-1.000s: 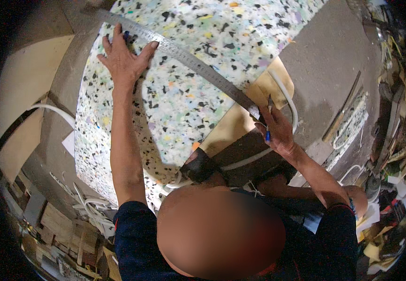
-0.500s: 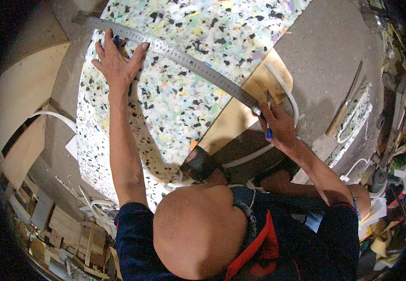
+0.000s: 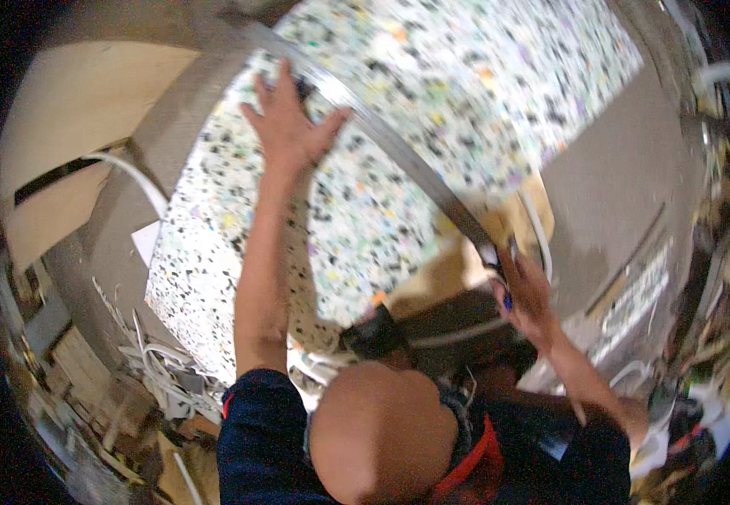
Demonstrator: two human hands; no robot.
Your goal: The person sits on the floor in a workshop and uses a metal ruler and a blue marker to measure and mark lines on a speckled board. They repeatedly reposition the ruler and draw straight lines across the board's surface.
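Observation:
A large foam sheet [image 3: 373, 244], white with black and coloured flecks, lies spread before me. Across it runs a long steel ruler [image 3: 399, 156], slanting from the far left down to the near right. My left hand [image 3: 289, 126] presses on the sheet with fingers spread, its fingertips at the ruler's near edge. Close to the left fingers is a small dark object, blurred. At the ruler's near end, my right hand [image 3: 529, 299] grips that end together with a slim pen [image 3: 507, 300] with a blue end. Motion blur hides the exact hold of the right fingers.
Under the sheet's near right edge lies a tan board [image 3: 432, 282], with a white tube [image 3: 538, 236] curving beside it. A long thin blade-like tool [image 3: 626, 261] rests on the floor at right. Plywood panels [image 3: 104, 101] stand left; scraps crowd both sides.
The whole view has shifted, so sheet, ruler and hands appear farther right and lower, with more blur. Both hands keep their places along the ruler, which looks steeper.

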